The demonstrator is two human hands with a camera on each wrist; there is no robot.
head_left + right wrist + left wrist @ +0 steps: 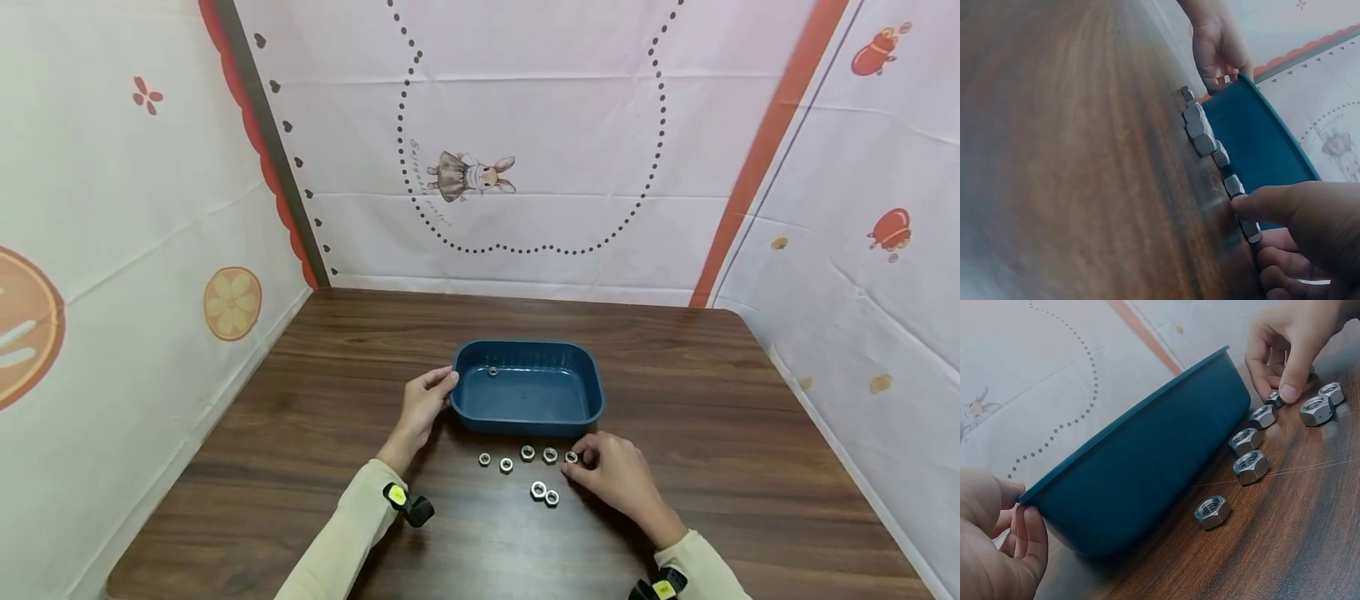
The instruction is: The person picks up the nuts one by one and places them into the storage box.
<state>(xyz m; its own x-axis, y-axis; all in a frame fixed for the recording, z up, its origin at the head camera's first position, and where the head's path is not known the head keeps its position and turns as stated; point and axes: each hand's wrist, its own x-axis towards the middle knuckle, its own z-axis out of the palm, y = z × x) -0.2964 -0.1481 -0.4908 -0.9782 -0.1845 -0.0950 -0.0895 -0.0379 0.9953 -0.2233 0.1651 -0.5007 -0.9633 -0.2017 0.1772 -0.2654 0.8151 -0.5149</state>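
A blue rectangular tray [525, 427] stands on the table, one small nut [492, 372] lying inside near its back left. My left hand [424, 406] pinches the tray's left rim between thumb and fingers, also seen in the left wrist view. In front of the tray, my right hand [617, 471] has thumb and fingertips on a hex nut [572, 457] at the right end of a loose row. To its left lie several more metal nuts [528, 452] on the tabletop. Nearer me, a larger nut [538, 490] touches a smaller one [552, 498].
Everything stands on a dark wood-grain table [337, 358]. Printed white cloth [562, 167] hangs behind it and along both sides. Each wrist wears a black strap with a small camera [418, 511].
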